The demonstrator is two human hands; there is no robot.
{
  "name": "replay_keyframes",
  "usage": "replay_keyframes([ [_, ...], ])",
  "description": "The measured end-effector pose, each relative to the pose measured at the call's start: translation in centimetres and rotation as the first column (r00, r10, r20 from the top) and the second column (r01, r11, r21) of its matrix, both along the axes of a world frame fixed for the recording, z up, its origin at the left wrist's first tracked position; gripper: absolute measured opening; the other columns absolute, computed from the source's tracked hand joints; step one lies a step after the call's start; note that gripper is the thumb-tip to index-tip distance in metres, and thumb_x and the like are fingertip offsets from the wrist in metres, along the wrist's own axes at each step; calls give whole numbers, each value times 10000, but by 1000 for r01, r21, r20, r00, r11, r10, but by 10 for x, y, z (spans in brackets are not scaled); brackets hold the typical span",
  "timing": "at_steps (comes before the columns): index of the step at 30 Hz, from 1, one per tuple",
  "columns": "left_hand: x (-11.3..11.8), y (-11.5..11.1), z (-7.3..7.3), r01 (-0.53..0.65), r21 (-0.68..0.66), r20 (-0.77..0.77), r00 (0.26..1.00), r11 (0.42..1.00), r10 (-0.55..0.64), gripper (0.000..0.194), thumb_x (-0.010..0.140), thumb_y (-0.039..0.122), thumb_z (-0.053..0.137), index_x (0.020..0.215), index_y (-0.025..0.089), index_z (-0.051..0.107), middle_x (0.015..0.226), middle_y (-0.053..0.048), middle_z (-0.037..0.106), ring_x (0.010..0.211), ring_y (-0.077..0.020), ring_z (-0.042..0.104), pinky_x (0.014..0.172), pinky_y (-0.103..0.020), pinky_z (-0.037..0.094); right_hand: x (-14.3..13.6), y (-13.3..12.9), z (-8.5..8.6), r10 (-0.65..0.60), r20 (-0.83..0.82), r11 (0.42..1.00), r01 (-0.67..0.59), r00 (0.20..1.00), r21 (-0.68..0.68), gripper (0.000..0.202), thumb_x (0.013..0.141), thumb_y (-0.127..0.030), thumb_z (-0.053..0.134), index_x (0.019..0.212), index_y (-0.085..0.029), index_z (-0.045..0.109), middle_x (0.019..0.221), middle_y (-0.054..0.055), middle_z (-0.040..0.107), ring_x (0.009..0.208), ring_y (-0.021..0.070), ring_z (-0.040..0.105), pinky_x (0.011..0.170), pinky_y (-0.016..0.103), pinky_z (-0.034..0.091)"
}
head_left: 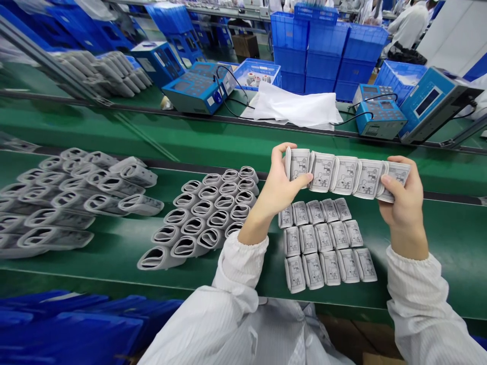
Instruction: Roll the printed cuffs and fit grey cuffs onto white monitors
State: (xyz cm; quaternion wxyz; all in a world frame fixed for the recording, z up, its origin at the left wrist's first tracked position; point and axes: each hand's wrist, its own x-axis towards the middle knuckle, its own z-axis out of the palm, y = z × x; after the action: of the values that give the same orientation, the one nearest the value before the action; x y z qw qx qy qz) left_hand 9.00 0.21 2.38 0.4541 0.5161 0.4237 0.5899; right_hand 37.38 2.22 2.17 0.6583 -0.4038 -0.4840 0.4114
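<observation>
A row of several rolled grey blood pressure cuffs, printed with small line drawings, is held up in front of me, pressed side by side. My left hand grips the left end, thumb on the printed face. At the right end, my right hand is closed around the last cuff. Just below them, flat cuffs lie in three neat rows on the green workbench. Left of my left forearm, more rolled cuffs stand with their open coils showing.
A larger group of rolled cuffs lies at far left. Behind a raised green ledge are blue devices with cables, white sheets and stacked blue crates. A person in white sits at the back right.
</observation>
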Motion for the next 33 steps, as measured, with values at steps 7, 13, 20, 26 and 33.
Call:
replay_keyframes([
  [7, -2, 1, -2, 9, -7, 0, 1000, 1000, -9, 712, 808, 282, 853, 1391, 317, 447, 1131, -23, 596, 941, -195, 694, 748, -311, 658, -1, -2, 4, 17, -2, 1000, -17, 1000, -15, 506, 723, -404, 999, 1140, -299, 731, 951, -21, 721, 775, 190, 685, 663, 350, 649],
  [13, -3, 3, -4, 9, -17, 0, 1000, 1000, -9, 724, 800, 287, 852, 1396, 320, 443, 1126, -24, 592, 918, -190, 682, 728, -301, 647, -1, -2, 2, 24, 3, 1000, -24, 1000, -8, 528, 717, -422, 1005, 1146, -293, 726, 959, -11, 702, 787, 194, 680, 676, 350, 634],
  [20, -6, 4, -4, 6, -10, 17, 1000, 1000, -6, 725, 786, 303, 857, 1380, 330, 443, 1132, -24, 603, 953, -205, 701, 738, -302, 660, -2, -2, 2, 19, 0, 1000, -19, 1000, -12, 515, 703, -439, 999, 1128, -325, 730, 941, -21, 697, 763, 191, 674, 634, 343, 629],
  [26, -11, 3, -3, -18, -10, 60, 998, 1000, 18, 733, 763, 313, 877, 1366, 335, 462, 1150, -24, 632, 956, -208, 731, 643, -245, 638, 0, -2, 2, 33, -1, 999, -33, 999, -6, 508, 728, -460, 987, 1139, -331, 718, 953, -18, 685, 774, 192, 681, 651, 347, 633],
  [33, -11, 5, -5, -4, -11, 46, 999, 1000, 5, 744, 774, 338, 873, 1379, 340, 440, 1160, -31, 632, 976, -224, 736, 679, -275, 652, -2, -3, 3, 24, -30, 1000, -25, 999, -16, 502, 698, -436, 1004, 1113, -318, 745, 934, -21, 687, 763, 172, 650, 630, 309, 602],
])
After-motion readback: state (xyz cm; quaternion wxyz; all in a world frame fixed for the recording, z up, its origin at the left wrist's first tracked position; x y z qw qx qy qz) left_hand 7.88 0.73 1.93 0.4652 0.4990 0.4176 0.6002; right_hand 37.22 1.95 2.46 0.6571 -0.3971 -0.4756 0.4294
